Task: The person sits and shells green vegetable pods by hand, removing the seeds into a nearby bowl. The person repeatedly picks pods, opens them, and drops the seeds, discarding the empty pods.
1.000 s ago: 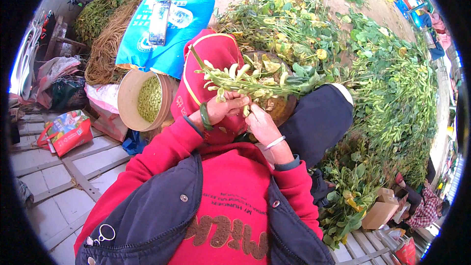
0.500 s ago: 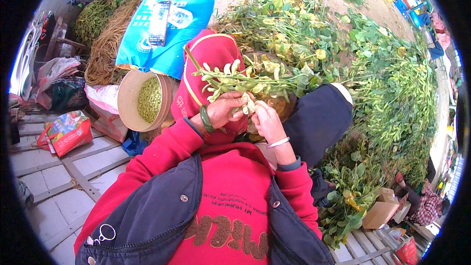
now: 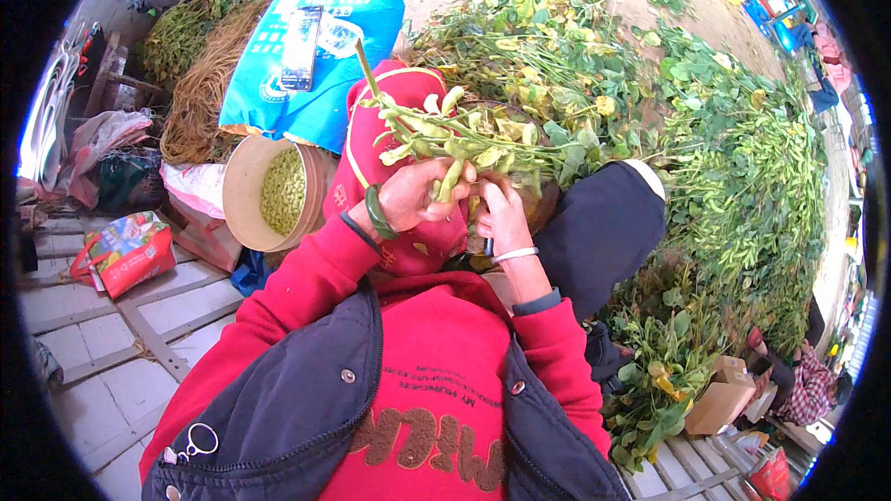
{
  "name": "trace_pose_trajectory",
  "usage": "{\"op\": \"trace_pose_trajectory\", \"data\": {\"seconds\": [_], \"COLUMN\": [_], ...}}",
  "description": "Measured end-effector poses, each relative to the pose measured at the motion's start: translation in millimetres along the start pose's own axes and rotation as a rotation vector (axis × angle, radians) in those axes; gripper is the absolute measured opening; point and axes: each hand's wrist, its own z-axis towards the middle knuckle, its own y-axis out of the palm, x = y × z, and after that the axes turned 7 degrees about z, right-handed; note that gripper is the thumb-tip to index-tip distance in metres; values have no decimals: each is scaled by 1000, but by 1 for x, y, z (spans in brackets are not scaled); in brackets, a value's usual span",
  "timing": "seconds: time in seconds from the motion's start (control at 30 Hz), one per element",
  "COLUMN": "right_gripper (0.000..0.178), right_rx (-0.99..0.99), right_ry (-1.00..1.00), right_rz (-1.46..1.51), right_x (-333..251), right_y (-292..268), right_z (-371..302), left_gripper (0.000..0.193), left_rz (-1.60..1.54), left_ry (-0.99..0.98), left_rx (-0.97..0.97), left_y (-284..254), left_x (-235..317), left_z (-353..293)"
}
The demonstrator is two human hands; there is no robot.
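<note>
A cut soybean stalk [image 3: 492,148] with plump green pods and some leaves lies across my lap, its bare stem end pointing up to the left. My left hand [image 3: 418,197], with a green bangle at the wrist, is closed just under the stalk. A green pod [image 3: 450,180] sticks up from its fingers. Close beside it, my right hand [image 3: 506,220], with a white bracelet, is closed with its fingertips near the left thumb. What it pinches is hidden, though a small dark blue end shows below its palm. To the left, a beige bucket [image 3: 243,193] contains shelled green beans [image 3: 283,193].
A blue sack [image 3: 362,14] with a phone [image 3: 301,48] on it stands ahead left. Heaped bean plants [image 3: 742,186] cover the ground ahead and right. A red bag [image 3: 130,255] sits at left, a cardboard box [image 3: 721,399] at lower right. Other people sit at the edges.
Both hands have moved slightly; the right has turned and lowered. The pod once held between both hands is gone from there, and another stands up in my left fingers. The stalk has shifted, its stem rising higher.
</note>
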Motion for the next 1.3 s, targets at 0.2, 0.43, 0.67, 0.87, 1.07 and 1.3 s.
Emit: {"op": "trace_pose_trajectory", "data": {"seconds": [0.2,0.43,0.67,0.87,1.07,1.3], "right_gripper": [20,28,28,24,26,36], "right_rx": [100,261,298,269,188,118], "right_ry": [-11,-608,-685,-678,-624,-747], "right_rz": [-184,-1089,-1309,-1355,-1310,-1280], "right_x": [6,0,-2,-1,-2,-5], "right_y": [5,-3,5,3,9,17], "right_z": [5,-10,-19,-22,-26,-36], "left_gripper": [30,47,24,21,28,13], "left_rz": [-239,-133,454,668,422,188], "left_ry": [-40,153,233,251,133,174], "left_rx": [-81,-51,355,489,196,236], "left_y": [-7,5,18,23,13,22], "left_x": [-11,-21,-32,-53,-54,-30], "left_z": [0,4,3,2,5,19]}}
